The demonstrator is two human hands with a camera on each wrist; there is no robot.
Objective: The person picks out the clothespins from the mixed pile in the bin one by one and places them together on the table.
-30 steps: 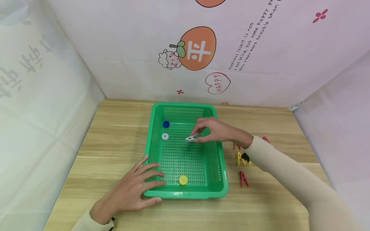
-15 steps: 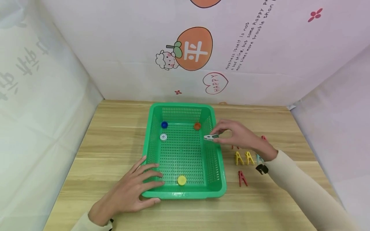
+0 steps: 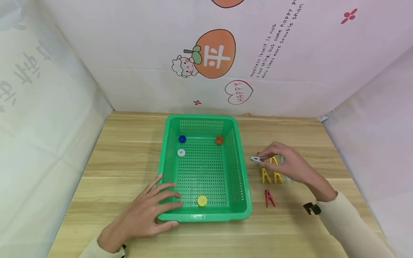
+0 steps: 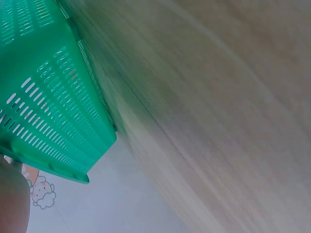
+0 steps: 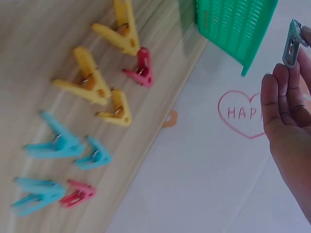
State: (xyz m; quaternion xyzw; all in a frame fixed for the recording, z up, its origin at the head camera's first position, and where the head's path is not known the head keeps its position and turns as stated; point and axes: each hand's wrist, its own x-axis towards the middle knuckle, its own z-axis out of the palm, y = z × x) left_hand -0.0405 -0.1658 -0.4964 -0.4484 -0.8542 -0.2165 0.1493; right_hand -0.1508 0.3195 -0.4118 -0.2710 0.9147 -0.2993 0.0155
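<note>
My right hand [image 3: 290,163] pinches a pale grey clothespin [image 3: 257,159] between thumb and fingertips, above the table just right of the green basket [image 3: 206,217]. The right wrist view shows the same clothespin [image 5: 291,46] at the fingertips. My left hand [image 3: 145,213] rests on the basket's front left corner, its fingers spread and straight over the rim with the thumb outside. Inside the basket lie a blue cap [image 3: 182,139], an orange cap [image 3: 219,140], a white cap [image 3: 181,153] and a yellow cap [image 3: 202,201].
Yellow clothespins [image 3: 265,175], a red clothespin [image 3: 269,198] and light blue clothespins [image 5: 57,140] lie on the wooden table [image 3: 129,143] right of the basket, some partly behind my right hand in the head view. Printed white sheets [image 3: 145,89] wall in the table.
My right hand has moved right with the grey clothespin, from over the basket to beyond its right rim. The orange cap has come into sight. My left hand stays on the rim.
</note>
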